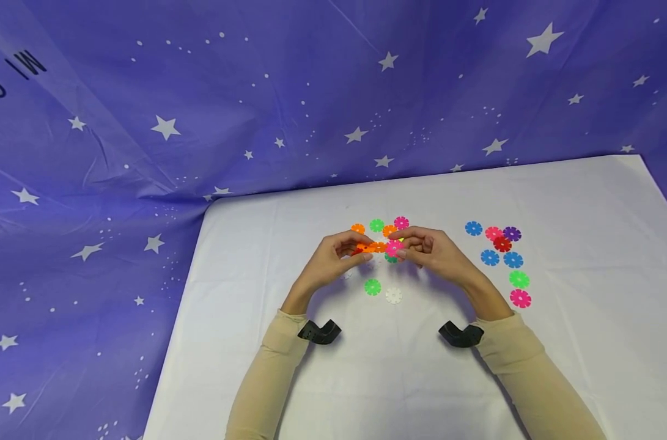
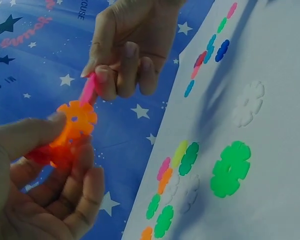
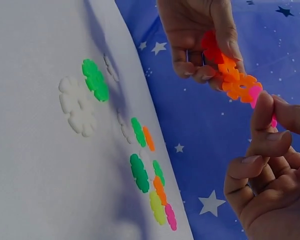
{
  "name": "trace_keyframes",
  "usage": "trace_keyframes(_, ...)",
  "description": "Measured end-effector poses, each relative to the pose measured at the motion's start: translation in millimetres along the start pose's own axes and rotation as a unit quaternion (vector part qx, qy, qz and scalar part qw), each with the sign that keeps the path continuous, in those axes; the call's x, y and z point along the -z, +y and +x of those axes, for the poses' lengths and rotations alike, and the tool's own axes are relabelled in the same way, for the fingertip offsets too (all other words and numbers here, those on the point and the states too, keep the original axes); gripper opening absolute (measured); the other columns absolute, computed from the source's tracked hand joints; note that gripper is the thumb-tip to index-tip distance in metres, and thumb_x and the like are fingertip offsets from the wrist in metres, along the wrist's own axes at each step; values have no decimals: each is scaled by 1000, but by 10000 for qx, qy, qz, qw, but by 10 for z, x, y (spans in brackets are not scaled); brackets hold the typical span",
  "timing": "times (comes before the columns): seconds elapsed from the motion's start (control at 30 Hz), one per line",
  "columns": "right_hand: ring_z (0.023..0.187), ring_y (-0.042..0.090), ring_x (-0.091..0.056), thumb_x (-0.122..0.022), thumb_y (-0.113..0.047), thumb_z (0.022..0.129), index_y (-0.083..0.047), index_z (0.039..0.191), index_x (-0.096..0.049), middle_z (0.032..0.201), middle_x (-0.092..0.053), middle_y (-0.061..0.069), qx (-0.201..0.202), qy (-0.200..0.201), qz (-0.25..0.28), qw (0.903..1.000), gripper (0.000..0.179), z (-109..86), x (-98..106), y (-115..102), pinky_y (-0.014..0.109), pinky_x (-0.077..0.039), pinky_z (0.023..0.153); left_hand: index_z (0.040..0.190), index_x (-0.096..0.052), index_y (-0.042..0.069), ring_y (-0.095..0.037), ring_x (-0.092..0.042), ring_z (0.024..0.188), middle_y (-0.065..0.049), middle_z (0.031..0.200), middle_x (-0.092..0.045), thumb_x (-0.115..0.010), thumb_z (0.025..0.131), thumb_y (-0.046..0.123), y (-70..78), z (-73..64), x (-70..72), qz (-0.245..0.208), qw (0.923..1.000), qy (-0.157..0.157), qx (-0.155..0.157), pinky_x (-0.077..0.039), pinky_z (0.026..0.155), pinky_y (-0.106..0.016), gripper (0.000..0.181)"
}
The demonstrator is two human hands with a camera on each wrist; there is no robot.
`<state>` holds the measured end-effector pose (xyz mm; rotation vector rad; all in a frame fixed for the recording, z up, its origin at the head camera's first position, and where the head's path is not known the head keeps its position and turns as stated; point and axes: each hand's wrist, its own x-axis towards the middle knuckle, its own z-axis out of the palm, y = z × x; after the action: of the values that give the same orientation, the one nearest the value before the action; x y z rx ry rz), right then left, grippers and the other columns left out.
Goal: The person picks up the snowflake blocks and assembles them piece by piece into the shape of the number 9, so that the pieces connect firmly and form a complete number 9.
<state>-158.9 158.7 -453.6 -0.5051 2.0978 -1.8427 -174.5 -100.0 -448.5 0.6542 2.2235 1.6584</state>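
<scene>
Above the table, my left hand [image 1: 330, 260] pinches a short chain of notched snowflake discs between thumb and fingers. The chain has a red disc [image 3: 210, 46] at the left-hand end, then orange discs [image 3: 242, 88]. A pink snowflake disc [image 1: 394, 248] is pinched between the thumb and index finger of my right hand [image 1: 438, 252]. In the right wrist view the pink disc stands crosswise at the edge of the outer orange disc, touching it. How deep their slots interlock is hidden by my fingers.
Below the hands, a green disc [image 1: 373, 287] and a white disc [image 1: 394, 296] lie on the white tablecloth [image 1: 366, 391]. Several coloured discs lie behind the hands. Right of them is another loose group with a blue disc [image 1: 490, 257] and a purple disc [image 1: 512, 233]. A starry curtain [image 1: 289, 98] hangs behind.
</scene>
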Motion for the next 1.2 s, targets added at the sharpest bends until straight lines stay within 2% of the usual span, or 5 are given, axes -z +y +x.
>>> trace_keyframes(0.23,70,31,-61,-64,-6,94,1,121,-63,85,-67,6,166,153,-122,9997,28,-18,-45,-40,30,-53,63,106,-70,4,-16,-65,90,-11,102,-69,-77,85,11,12,-24,-42,-139,9994,93,-295,-53,87,-29,23)
trace_keyframes(0.6,68,28,-68,-66,-6,93,5,119,-64,81,-69,14,245,403,-95,9988,29,-2,-186,-100,27,-56,69,90,-71,2,-15,-68,81,-12,91,-71,-73,87,7,-7,-23,-85,-58,9949,412,-916,-55,76,-29,6)
trace_keyframes(0.87,71,37,-68,-66,-6,93,4,118,-65,84,-70,20,147,555,-179,9982,27,6,-181,-89,27,-57,69,85,-71,2,-15,-69,76,-13,87,-72,-74,86,7,39,6,-132,48,9939,611,-919,-56,74,-30,6)
trace_keyframes(1.07,66,29,-67,-66,-4,92,7,115,-66,80,-69,19,162,702,-251,9971,25,16,-204,-45,27,-56,65,83,-72,5,-11,-66,76,-7,86,-73,-75,86,9,33,18,-192,638,9906,790,-919,-55,74,-26,6)
trace_keyframes(1.2,64,24,-66,-62,-5,95,7,118,-64,80,-69,16,167,661,-119,9976,26,34,-195,-31,26,-55,64,87,-68,5,-11,-67,77,-7,88,-72,-72,89,10,38,13,-211,631,9931,648,-751,-55,76,-25,7)
